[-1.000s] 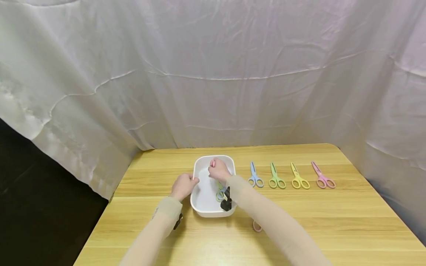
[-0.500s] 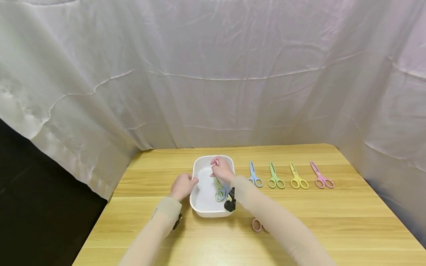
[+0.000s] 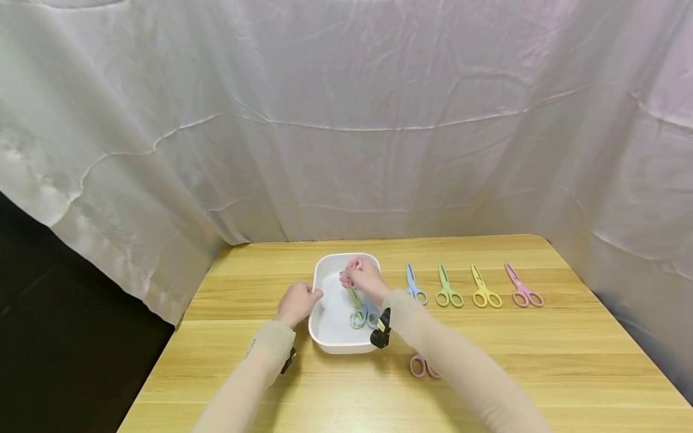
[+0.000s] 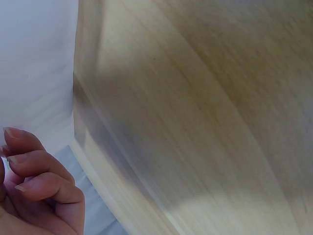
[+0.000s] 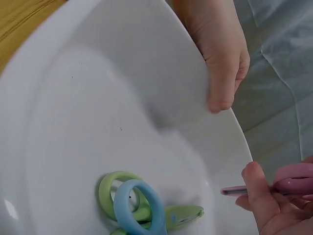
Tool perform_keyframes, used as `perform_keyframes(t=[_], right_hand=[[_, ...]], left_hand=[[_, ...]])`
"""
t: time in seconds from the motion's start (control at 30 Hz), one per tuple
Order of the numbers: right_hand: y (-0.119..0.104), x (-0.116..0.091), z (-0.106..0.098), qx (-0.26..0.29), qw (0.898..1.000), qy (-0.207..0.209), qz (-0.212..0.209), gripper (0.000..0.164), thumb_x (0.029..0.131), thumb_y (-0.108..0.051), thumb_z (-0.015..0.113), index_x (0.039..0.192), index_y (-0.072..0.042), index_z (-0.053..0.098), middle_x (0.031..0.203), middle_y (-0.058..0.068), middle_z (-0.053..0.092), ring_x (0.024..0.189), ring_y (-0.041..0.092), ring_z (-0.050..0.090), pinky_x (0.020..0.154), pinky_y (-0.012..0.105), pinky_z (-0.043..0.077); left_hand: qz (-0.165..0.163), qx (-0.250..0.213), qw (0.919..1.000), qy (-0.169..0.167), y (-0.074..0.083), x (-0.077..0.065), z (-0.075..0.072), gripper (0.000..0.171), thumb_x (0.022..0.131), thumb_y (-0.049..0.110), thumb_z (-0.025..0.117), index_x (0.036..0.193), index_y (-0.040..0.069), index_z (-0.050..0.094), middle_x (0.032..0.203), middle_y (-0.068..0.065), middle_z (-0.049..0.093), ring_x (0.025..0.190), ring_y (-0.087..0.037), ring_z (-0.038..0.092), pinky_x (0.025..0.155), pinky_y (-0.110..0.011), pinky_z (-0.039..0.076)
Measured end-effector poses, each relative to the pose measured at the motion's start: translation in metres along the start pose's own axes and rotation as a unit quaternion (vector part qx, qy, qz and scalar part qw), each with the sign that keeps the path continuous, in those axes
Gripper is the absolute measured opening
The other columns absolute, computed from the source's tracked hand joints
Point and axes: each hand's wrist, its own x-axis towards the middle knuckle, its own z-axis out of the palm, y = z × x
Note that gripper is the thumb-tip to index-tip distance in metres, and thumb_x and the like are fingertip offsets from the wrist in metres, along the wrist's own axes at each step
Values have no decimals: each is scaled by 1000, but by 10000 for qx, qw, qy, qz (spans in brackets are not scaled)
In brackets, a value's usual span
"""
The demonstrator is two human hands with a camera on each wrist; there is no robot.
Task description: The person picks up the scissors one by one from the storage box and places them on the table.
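Note:
My left hand (image 3: pixel 295 304) grips the left rim of a white plastic tub (image 3: pixel 346 349), its thumb hooked over the edge in the right wrist view. Only curled fingertips of that hand show in the left wrist view, beside the tub's outer wall. Over the far part of the tub, my right hand (image 3: pixel 366 280) pinches a pair of pink scissors (image 5: pixel 295 180); the blade tip pokes out past the fingers. On the tub's floor lie green scissors (image 5: pixel 182 215) and blue scissors (image 5: pixel 157 210), the blue handle overlapping the green one.
Right of the tub, blue (image 3: pixel 416 293), green (image 3: pixel 449 297), yellow (image 3: pixel 487 297) and pink scissors (image 3: pixel 527 296) lie in a row on the wooden table (image 3: pixel 541 361). Another pink scissors handle (image 3: pixel 417 365) peeks from under my right forearm. A pale curtain (image 3: pixel 346 168) hangs behind.
My right hand has shifted slightly right and turned, its fingers looking less tightly curled. More of the blue handles in the tub and of the pink handle near my forearm shows. My left hand stays put.

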Motion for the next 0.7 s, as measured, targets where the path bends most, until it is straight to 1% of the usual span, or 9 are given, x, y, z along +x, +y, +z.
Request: perform_keyframes(t=[0.07, 0.13, 0.2, 0.27, 0.33, 0.4, 0.47, 0.7], right_hand=[[0, -1, -1, 50, 10000, 2, 33, 7, 100, -6, 46, 98, -5, 52, 117, 21, 69, 105, 26, 72, 88, 29, 59], [0, -2, -3, 153, 9999, 16, 50, 7, 99, -5, 45, 100, -3, 52, 111, 21, 70, 107, 29, 72, 88, 30, 59], [0, -3, -4, 216, 9998, 13, 40, 10, 99, -5, 46, 103, -1, 54, 101, 17, 69, 102, 27, 73, 87, 29, 60], [-1, -5, -6, 254, 9997, -4, 40, 13, 99, -6, 47, 107, 1, 55, 92, 11, 64, 92, 23, 73, 83, 27, 60], [-1, -6, -7, 293, 9995, -75, 26, 16, 100, -7, 47, 110, 2, 55, 88, 8, 60, 82, 18, 71, 79, 25, 59], [-1, -7, -8, 361, 9992, -145, 25, 18, 101, -9, 48, 112, 3, 56, 87, 6, 58, 76, 14, 68, 76, 23, 58], [-1, -7, -9, 462, 9987, -190, 27, 19, 101, -10, 48, 113, 3, 55, 86, 6, 59, 73, 12, 65, 73, 21, 57], [-1, -9, -13, 657, 9974, -272, 64, 21, 103, -13, 46, 113, 3, 55, 80, 5, 63, 67, 9, 66, 64, 18, 54]], left_hand=[[-6, -1, 10000, 18, 0, -1, 0, 31, 93, 30, 58, 96, 3, 74, 69, -2, 59, 64, -16, 52, 56, -25, 39], [13, 43, 10000, 49, 0, -1, 0, 31, 93, 30, 58, 97, 3, 74, 70, -3, 60, 65, -16, 53, 56, -25, 39], [-4, 54, 10000, 72, 0, -1, 0, 32, 93, 30, 58, 98, 3, 74, 71, -3, 61, 66, -16, 53, 57, -25, 39], [-4, 95, 9999, 86, 0, 0, 1, 31, 93, 30, 58, 97, 4, 74, 71, -3, 61, 66, -16, 53, 57, -25, 39], [-9, 118, 9999, 85, 0, 0, 1, 30, 93, 30, 58, 95, 4, 74, 70, -2, 60, 66, -16, 53, 57, -25, 39], [-1, 147, 9999, 74, 0, 0, 1, 30, 93, 30, 57, 92, 5, 73, 69, -2, 58, 65, -15, 52, 57, -25, 38], [4, 161, 9999, 62, 0, 0, 1, 30, 94, 30, 57, 91, 4, 73, 69, -3, 58, 65, -16, 52, 56, -25, 38], [-33, 132, 9999, 57, 0, -1, 1, 33, 94, 30, 58, 101, 2, 74, 75, -5, 64, 68, -16, 55, 58, -25, 40]])
